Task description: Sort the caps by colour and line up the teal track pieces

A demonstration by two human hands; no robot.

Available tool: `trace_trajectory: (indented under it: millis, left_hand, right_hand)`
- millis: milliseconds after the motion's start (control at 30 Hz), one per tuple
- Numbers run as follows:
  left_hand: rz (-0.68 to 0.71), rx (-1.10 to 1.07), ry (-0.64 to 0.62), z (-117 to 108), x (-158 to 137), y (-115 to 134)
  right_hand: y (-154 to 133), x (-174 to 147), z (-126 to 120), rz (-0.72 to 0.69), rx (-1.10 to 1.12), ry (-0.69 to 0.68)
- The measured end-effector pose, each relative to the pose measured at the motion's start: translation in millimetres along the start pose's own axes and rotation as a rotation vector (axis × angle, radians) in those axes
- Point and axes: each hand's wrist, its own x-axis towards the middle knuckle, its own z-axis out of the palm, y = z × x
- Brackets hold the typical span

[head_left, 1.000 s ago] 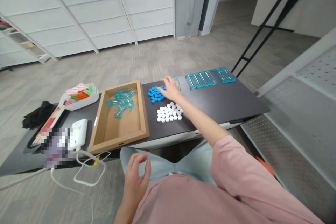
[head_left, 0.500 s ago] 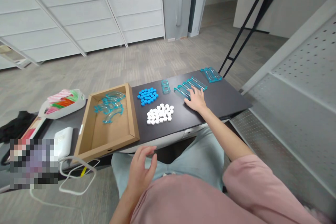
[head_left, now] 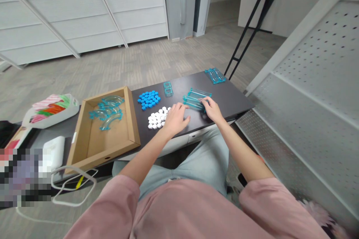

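My right hand (head_left: 212, 109) is at the right ends of the nearer clear straight tubes (head_left: 194, 102), which have teal end pieces. Its fingers are bent around the nearest tube end and partly hide it. My left hand (head_left: 176, 120) reaches over the right side of a group of white hexagonal pieces (head_left: 156, 118), covering some of them. Its fingers are stretched toward the tubes' left ends, thumb apart, with nothing visible in it. More straight tubes (head_left: 200, 93) lie just behind. Blue hexagonal pieces (head_left: 149, 99) sit beyond the white ones.
Short teal-rimmed clear pieces (head_left: 168, 89) and another set of tubes (head_left: 215, 75) lie along the dark table's (head_left: 232, 99) far side. At left, a cardboard tray (head_left: 134, 130) holds curved clear tubes (head_left: 110, 114). Farther left are a white basket (head_left: 57, 117), a white box (head_left: 54, 153) and cable loops (head_left: 74, 204).
My left hand has risen from above my lap to the table beside the tubes. My right hand stays at the tubes, which now sit in two closer groups. The view has shifted right.
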Motion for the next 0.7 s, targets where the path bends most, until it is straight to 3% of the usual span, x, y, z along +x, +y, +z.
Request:
trace_trajectory:
  millis: [133, 233, 467, 700]
  left_hand:
    - [0.069, 0.105, -0.069, 5, 54, 0]
    - [0.139, 0.19, -0.104, 13, 78, -4]
    - [0.221, 0.366, -0.179, 25, 91, -7]
    - [0.197, 0.42, -0.076, 28, 91, -1]
  right_hand:
    - [8, 16, -7, 0.008, 0.141, 0.142]
    - [16, 33, -16, -0.126, -0.013, 0.2]
    - [39, 57, -17, -0.213, -0.37, -0.01]
    - [45, 68, -28, -0.123, -0.476, -0.127]
